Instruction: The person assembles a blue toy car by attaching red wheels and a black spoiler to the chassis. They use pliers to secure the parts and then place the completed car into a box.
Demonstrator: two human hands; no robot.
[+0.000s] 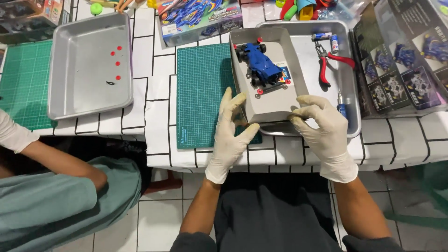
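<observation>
Both my hands wear white gloves. My left hand (232,133) grips the near left corner of a grey cardboard box tray (273,105), and my right hand (324,128) grips its near right corner. Inside the box lies a blue toy race car (260,63) with black wheels and small red parts around it. The box rests partly over a green cutting mat (200,93) and partly over a metal tray (352,100).
Red-handled pliers (326,63), a small tube and a blue screwdriver lie in the metal tray. A second metal tray (88,100) with small red parts sits at left. Toy car packaging stands at the back and right. Another person's arm (56,161) is at lower left.
</observation>
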